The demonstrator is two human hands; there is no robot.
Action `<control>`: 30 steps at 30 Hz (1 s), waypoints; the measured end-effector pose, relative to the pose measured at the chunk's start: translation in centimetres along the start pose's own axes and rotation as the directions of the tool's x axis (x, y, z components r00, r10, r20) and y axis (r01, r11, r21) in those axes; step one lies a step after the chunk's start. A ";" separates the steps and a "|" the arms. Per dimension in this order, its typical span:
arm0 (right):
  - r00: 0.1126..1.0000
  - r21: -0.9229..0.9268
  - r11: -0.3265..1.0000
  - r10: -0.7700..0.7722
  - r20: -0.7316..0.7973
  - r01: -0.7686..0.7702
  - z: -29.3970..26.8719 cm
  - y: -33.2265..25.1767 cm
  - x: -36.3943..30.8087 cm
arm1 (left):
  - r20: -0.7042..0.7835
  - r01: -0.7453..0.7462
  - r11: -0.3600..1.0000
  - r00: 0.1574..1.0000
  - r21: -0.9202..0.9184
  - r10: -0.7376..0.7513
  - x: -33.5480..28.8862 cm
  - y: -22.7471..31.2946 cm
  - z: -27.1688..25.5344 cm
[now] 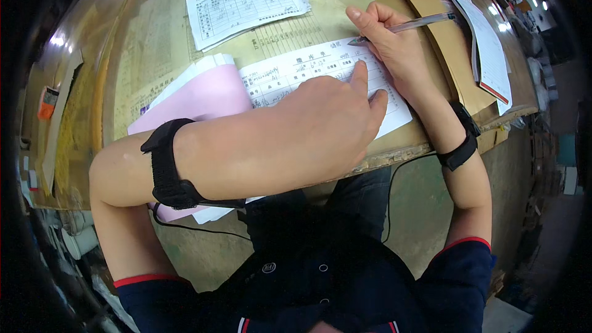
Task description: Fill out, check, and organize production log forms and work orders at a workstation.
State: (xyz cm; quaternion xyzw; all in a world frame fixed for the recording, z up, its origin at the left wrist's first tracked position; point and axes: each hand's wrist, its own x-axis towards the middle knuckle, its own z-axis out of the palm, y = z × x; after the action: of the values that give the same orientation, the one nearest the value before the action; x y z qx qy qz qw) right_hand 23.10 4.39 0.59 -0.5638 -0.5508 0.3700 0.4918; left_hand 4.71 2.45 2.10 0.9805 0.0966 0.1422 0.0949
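Note:
My right hand point(398, 49) is closed around a clear-barrelled pen point(422, 23), whose tip touches the upper right part of a white printed form point(277, 74). Handwriting fills some of the form's boxes. Reaching across from the left, my left hand point(330, 111) lies palm down over the form. Two of its fingers are stretched apart on the paper, close to the pen tip; its other fingers are mostly hidden. A pink sheet point(197, 95) and white sheets, folded back, lie to the left of the form, partly under my left forearm.
Another stack of filled-in forms point(246, 6) lies farther back on the yellowed table covering point(154, 43). Brown cardboard point(431, 37) and a clipped paper pad point(487, 49) are at the right. An orange object point(47, 103) sits far left. The wooden table edge point(394, 155) runs before me.

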 end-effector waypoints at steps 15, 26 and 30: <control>0.998 -0.011 0.998 -0.064 0.016 0.064 0.1 0.4 -0.1 | 0.059 -0.015 0.999 0.998 -0.031 0.017 0.0 0.1 -1.1; 0.998 -0.050 0.997 -0.055 -0.029 0.053 0.2 0.2 -0.1 | 0.056 -0.033 0.999 0.998 0.032 0.031 -0.1 0.1 -0.8; 0.999 -0.025 0.999 -0.039 -0.027 0.038 0.2 0.2 -0.2 | 0.043 -0.054 0.998 0.998 0.010 0.054 0.1 -0.1 -0.8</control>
State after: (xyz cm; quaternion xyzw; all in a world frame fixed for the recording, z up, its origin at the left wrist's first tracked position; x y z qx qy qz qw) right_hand 22.99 4.22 0.30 -0.5642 -0.5593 0.3457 0.4993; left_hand 4.52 2.69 2.88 0.9861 0.0688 0.1231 0.0876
